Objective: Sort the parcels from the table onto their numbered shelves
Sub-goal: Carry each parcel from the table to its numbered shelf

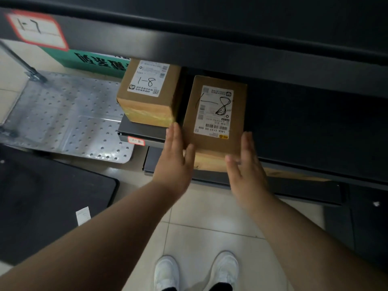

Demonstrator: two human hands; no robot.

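On the 1-8 shelf [142, 130], beside another box [147, 95], rests the parcel [214, 114]. The left hand [175, 162] lies flat-fingered against its side and the right hand [245, 166] flanks the other corner, open. It's stiff cardboard and likely light; take it by both sides.

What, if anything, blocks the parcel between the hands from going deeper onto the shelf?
Nothing visible. The left hand and right hand flank the parcel; the dark shelf behind it shows no object, and the other 1-8 box stands beside it on the left.
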